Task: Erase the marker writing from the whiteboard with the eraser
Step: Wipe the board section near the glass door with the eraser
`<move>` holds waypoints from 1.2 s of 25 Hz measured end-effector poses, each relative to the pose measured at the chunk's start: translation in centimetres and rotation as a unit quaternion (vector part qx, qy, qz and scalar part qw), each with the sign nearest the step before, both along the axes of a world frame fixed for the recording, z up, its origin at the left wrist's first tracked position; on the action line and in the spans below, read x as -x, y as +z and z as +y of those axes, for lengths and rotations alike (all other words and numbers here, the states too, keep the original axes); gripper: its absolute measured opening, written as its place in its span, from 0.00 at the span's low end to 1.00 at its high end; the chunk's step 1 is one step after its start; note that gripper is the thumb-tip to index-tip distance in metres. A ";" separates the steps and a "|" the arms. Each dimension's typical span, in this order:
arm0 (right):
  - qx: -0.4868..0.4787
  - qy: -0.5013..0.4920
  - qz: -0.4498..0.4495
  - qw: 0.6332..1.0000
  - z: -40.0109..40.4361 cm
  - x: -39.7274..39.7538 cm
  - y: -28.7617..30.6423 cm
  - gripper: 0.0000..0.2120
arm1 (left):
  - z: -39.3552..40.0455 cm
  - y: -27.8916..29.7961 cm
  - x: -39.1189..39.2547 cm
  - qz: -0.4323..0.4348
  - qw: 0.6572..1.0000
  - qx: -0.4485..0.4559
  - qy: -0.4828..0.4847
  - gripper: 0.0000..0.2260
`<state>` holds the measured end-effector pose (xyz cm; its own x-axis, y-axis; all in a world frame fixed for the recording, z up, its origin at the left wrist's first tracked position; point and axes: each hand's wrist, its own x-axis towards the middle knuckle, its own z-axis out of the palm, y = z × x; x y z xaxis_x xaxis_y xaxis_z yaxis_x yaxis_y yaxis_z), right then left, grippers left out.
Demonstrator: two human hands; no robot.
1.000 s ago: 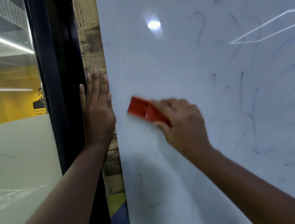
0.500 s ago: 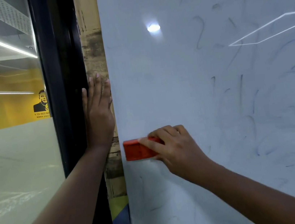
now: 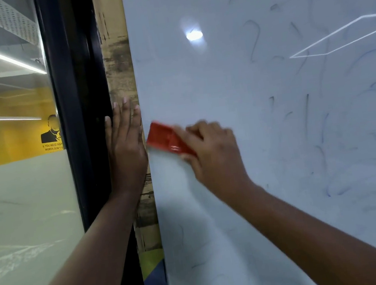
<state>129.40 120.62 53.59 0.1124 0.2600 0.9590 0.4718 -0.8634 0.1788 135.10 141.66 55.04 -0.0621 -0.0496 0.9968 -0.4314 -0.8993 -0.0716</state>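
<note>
— Right hand [image 3: 210, 153]?
— Wrapped round the red eraser [image 3: 169, 140], fingers [image 3: 198, 130] curled over its upper long side, thumb underneath, mostly hidden. Gripping firmly, by the look of it. Slightly blurred.

— And the eraser's place?
— Flat against the whiteboard [image 3: 277, 129], close to the board's left edge, about mid-height. Tilted: free end up and to the left, held end down and to the right under the hand. Free end just short of the board's left edge.

— Left hand [image 3: 126, 151]?
— Laid flat, palm forward, fingers [image 3: 125, 117] straight and pressed close together, pointing up. Resting on the worn wooden strip [image 3: 117, 62] beside the board's left edge, partly over the black frame [image 3: 78, 109]. Holding nothing. Just beside the eraser's free end, not touching it.

— State of the board?
— Faint blue-grey marker streaks [image 3: 308, 113] across the middle and right side, smeared curls further right and toward the lower right. A few thin strokes near the bottom left. Cleaner, paler patch below the eraser along the left edge. Bright spot of reflected light [image 3: 194, 35] near the top, thin reflected lines toward the upper right.

— Anything beyond the left edge?
— Glass panel [image 3: 21, 202] past the black frame, frosted on its lower half. Yellow wall [image 3: 16, 132] seen through the clear upper part, with a dark printed figure and small lettering, too small to read fully. Long ceiling light strips above.
</note>
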 end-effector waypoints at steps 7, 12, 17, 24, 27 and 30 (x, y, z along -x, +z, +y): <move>0.010 -0.036 -0.005 0.999 -5.2 0.6 -4.9 0.25 | -0.1 -3.2 0.5 0.021 1.000 0.002 0.010 0.24; -0.261 -0.025 0.076 0.962 -9.8 1.8 -6.0 0.29 | -0.3 -4.2 0.9 0.025 1.000 0.008 -0.005 0.21; -0.194 0.015 0.078 0.978 -4.1 1.0 -9.2 0.29 | -0.7 -7.2 0.9 0.036 0.999 0.030 -0.015 0.22; -0.004 0.021 0.079 0.997 -0.7 1.9 -14.7 0.30 | -0.5 -11.2 1.4 0.069 0.997 0.016 0.015 0.26; -0.117 0.024 0.080 0.990 -3.2 1.4 -12.4 0.28 | -0.3 -12.6 1.5 0.087 0.996 0.012 0.017 0.25; -0.263 0.035 0.116 0.957 -6.1 1.7 -11.4 0.28 | -0.4 -14.3 1.7 0.088 0.996 0.006 0.024 0.29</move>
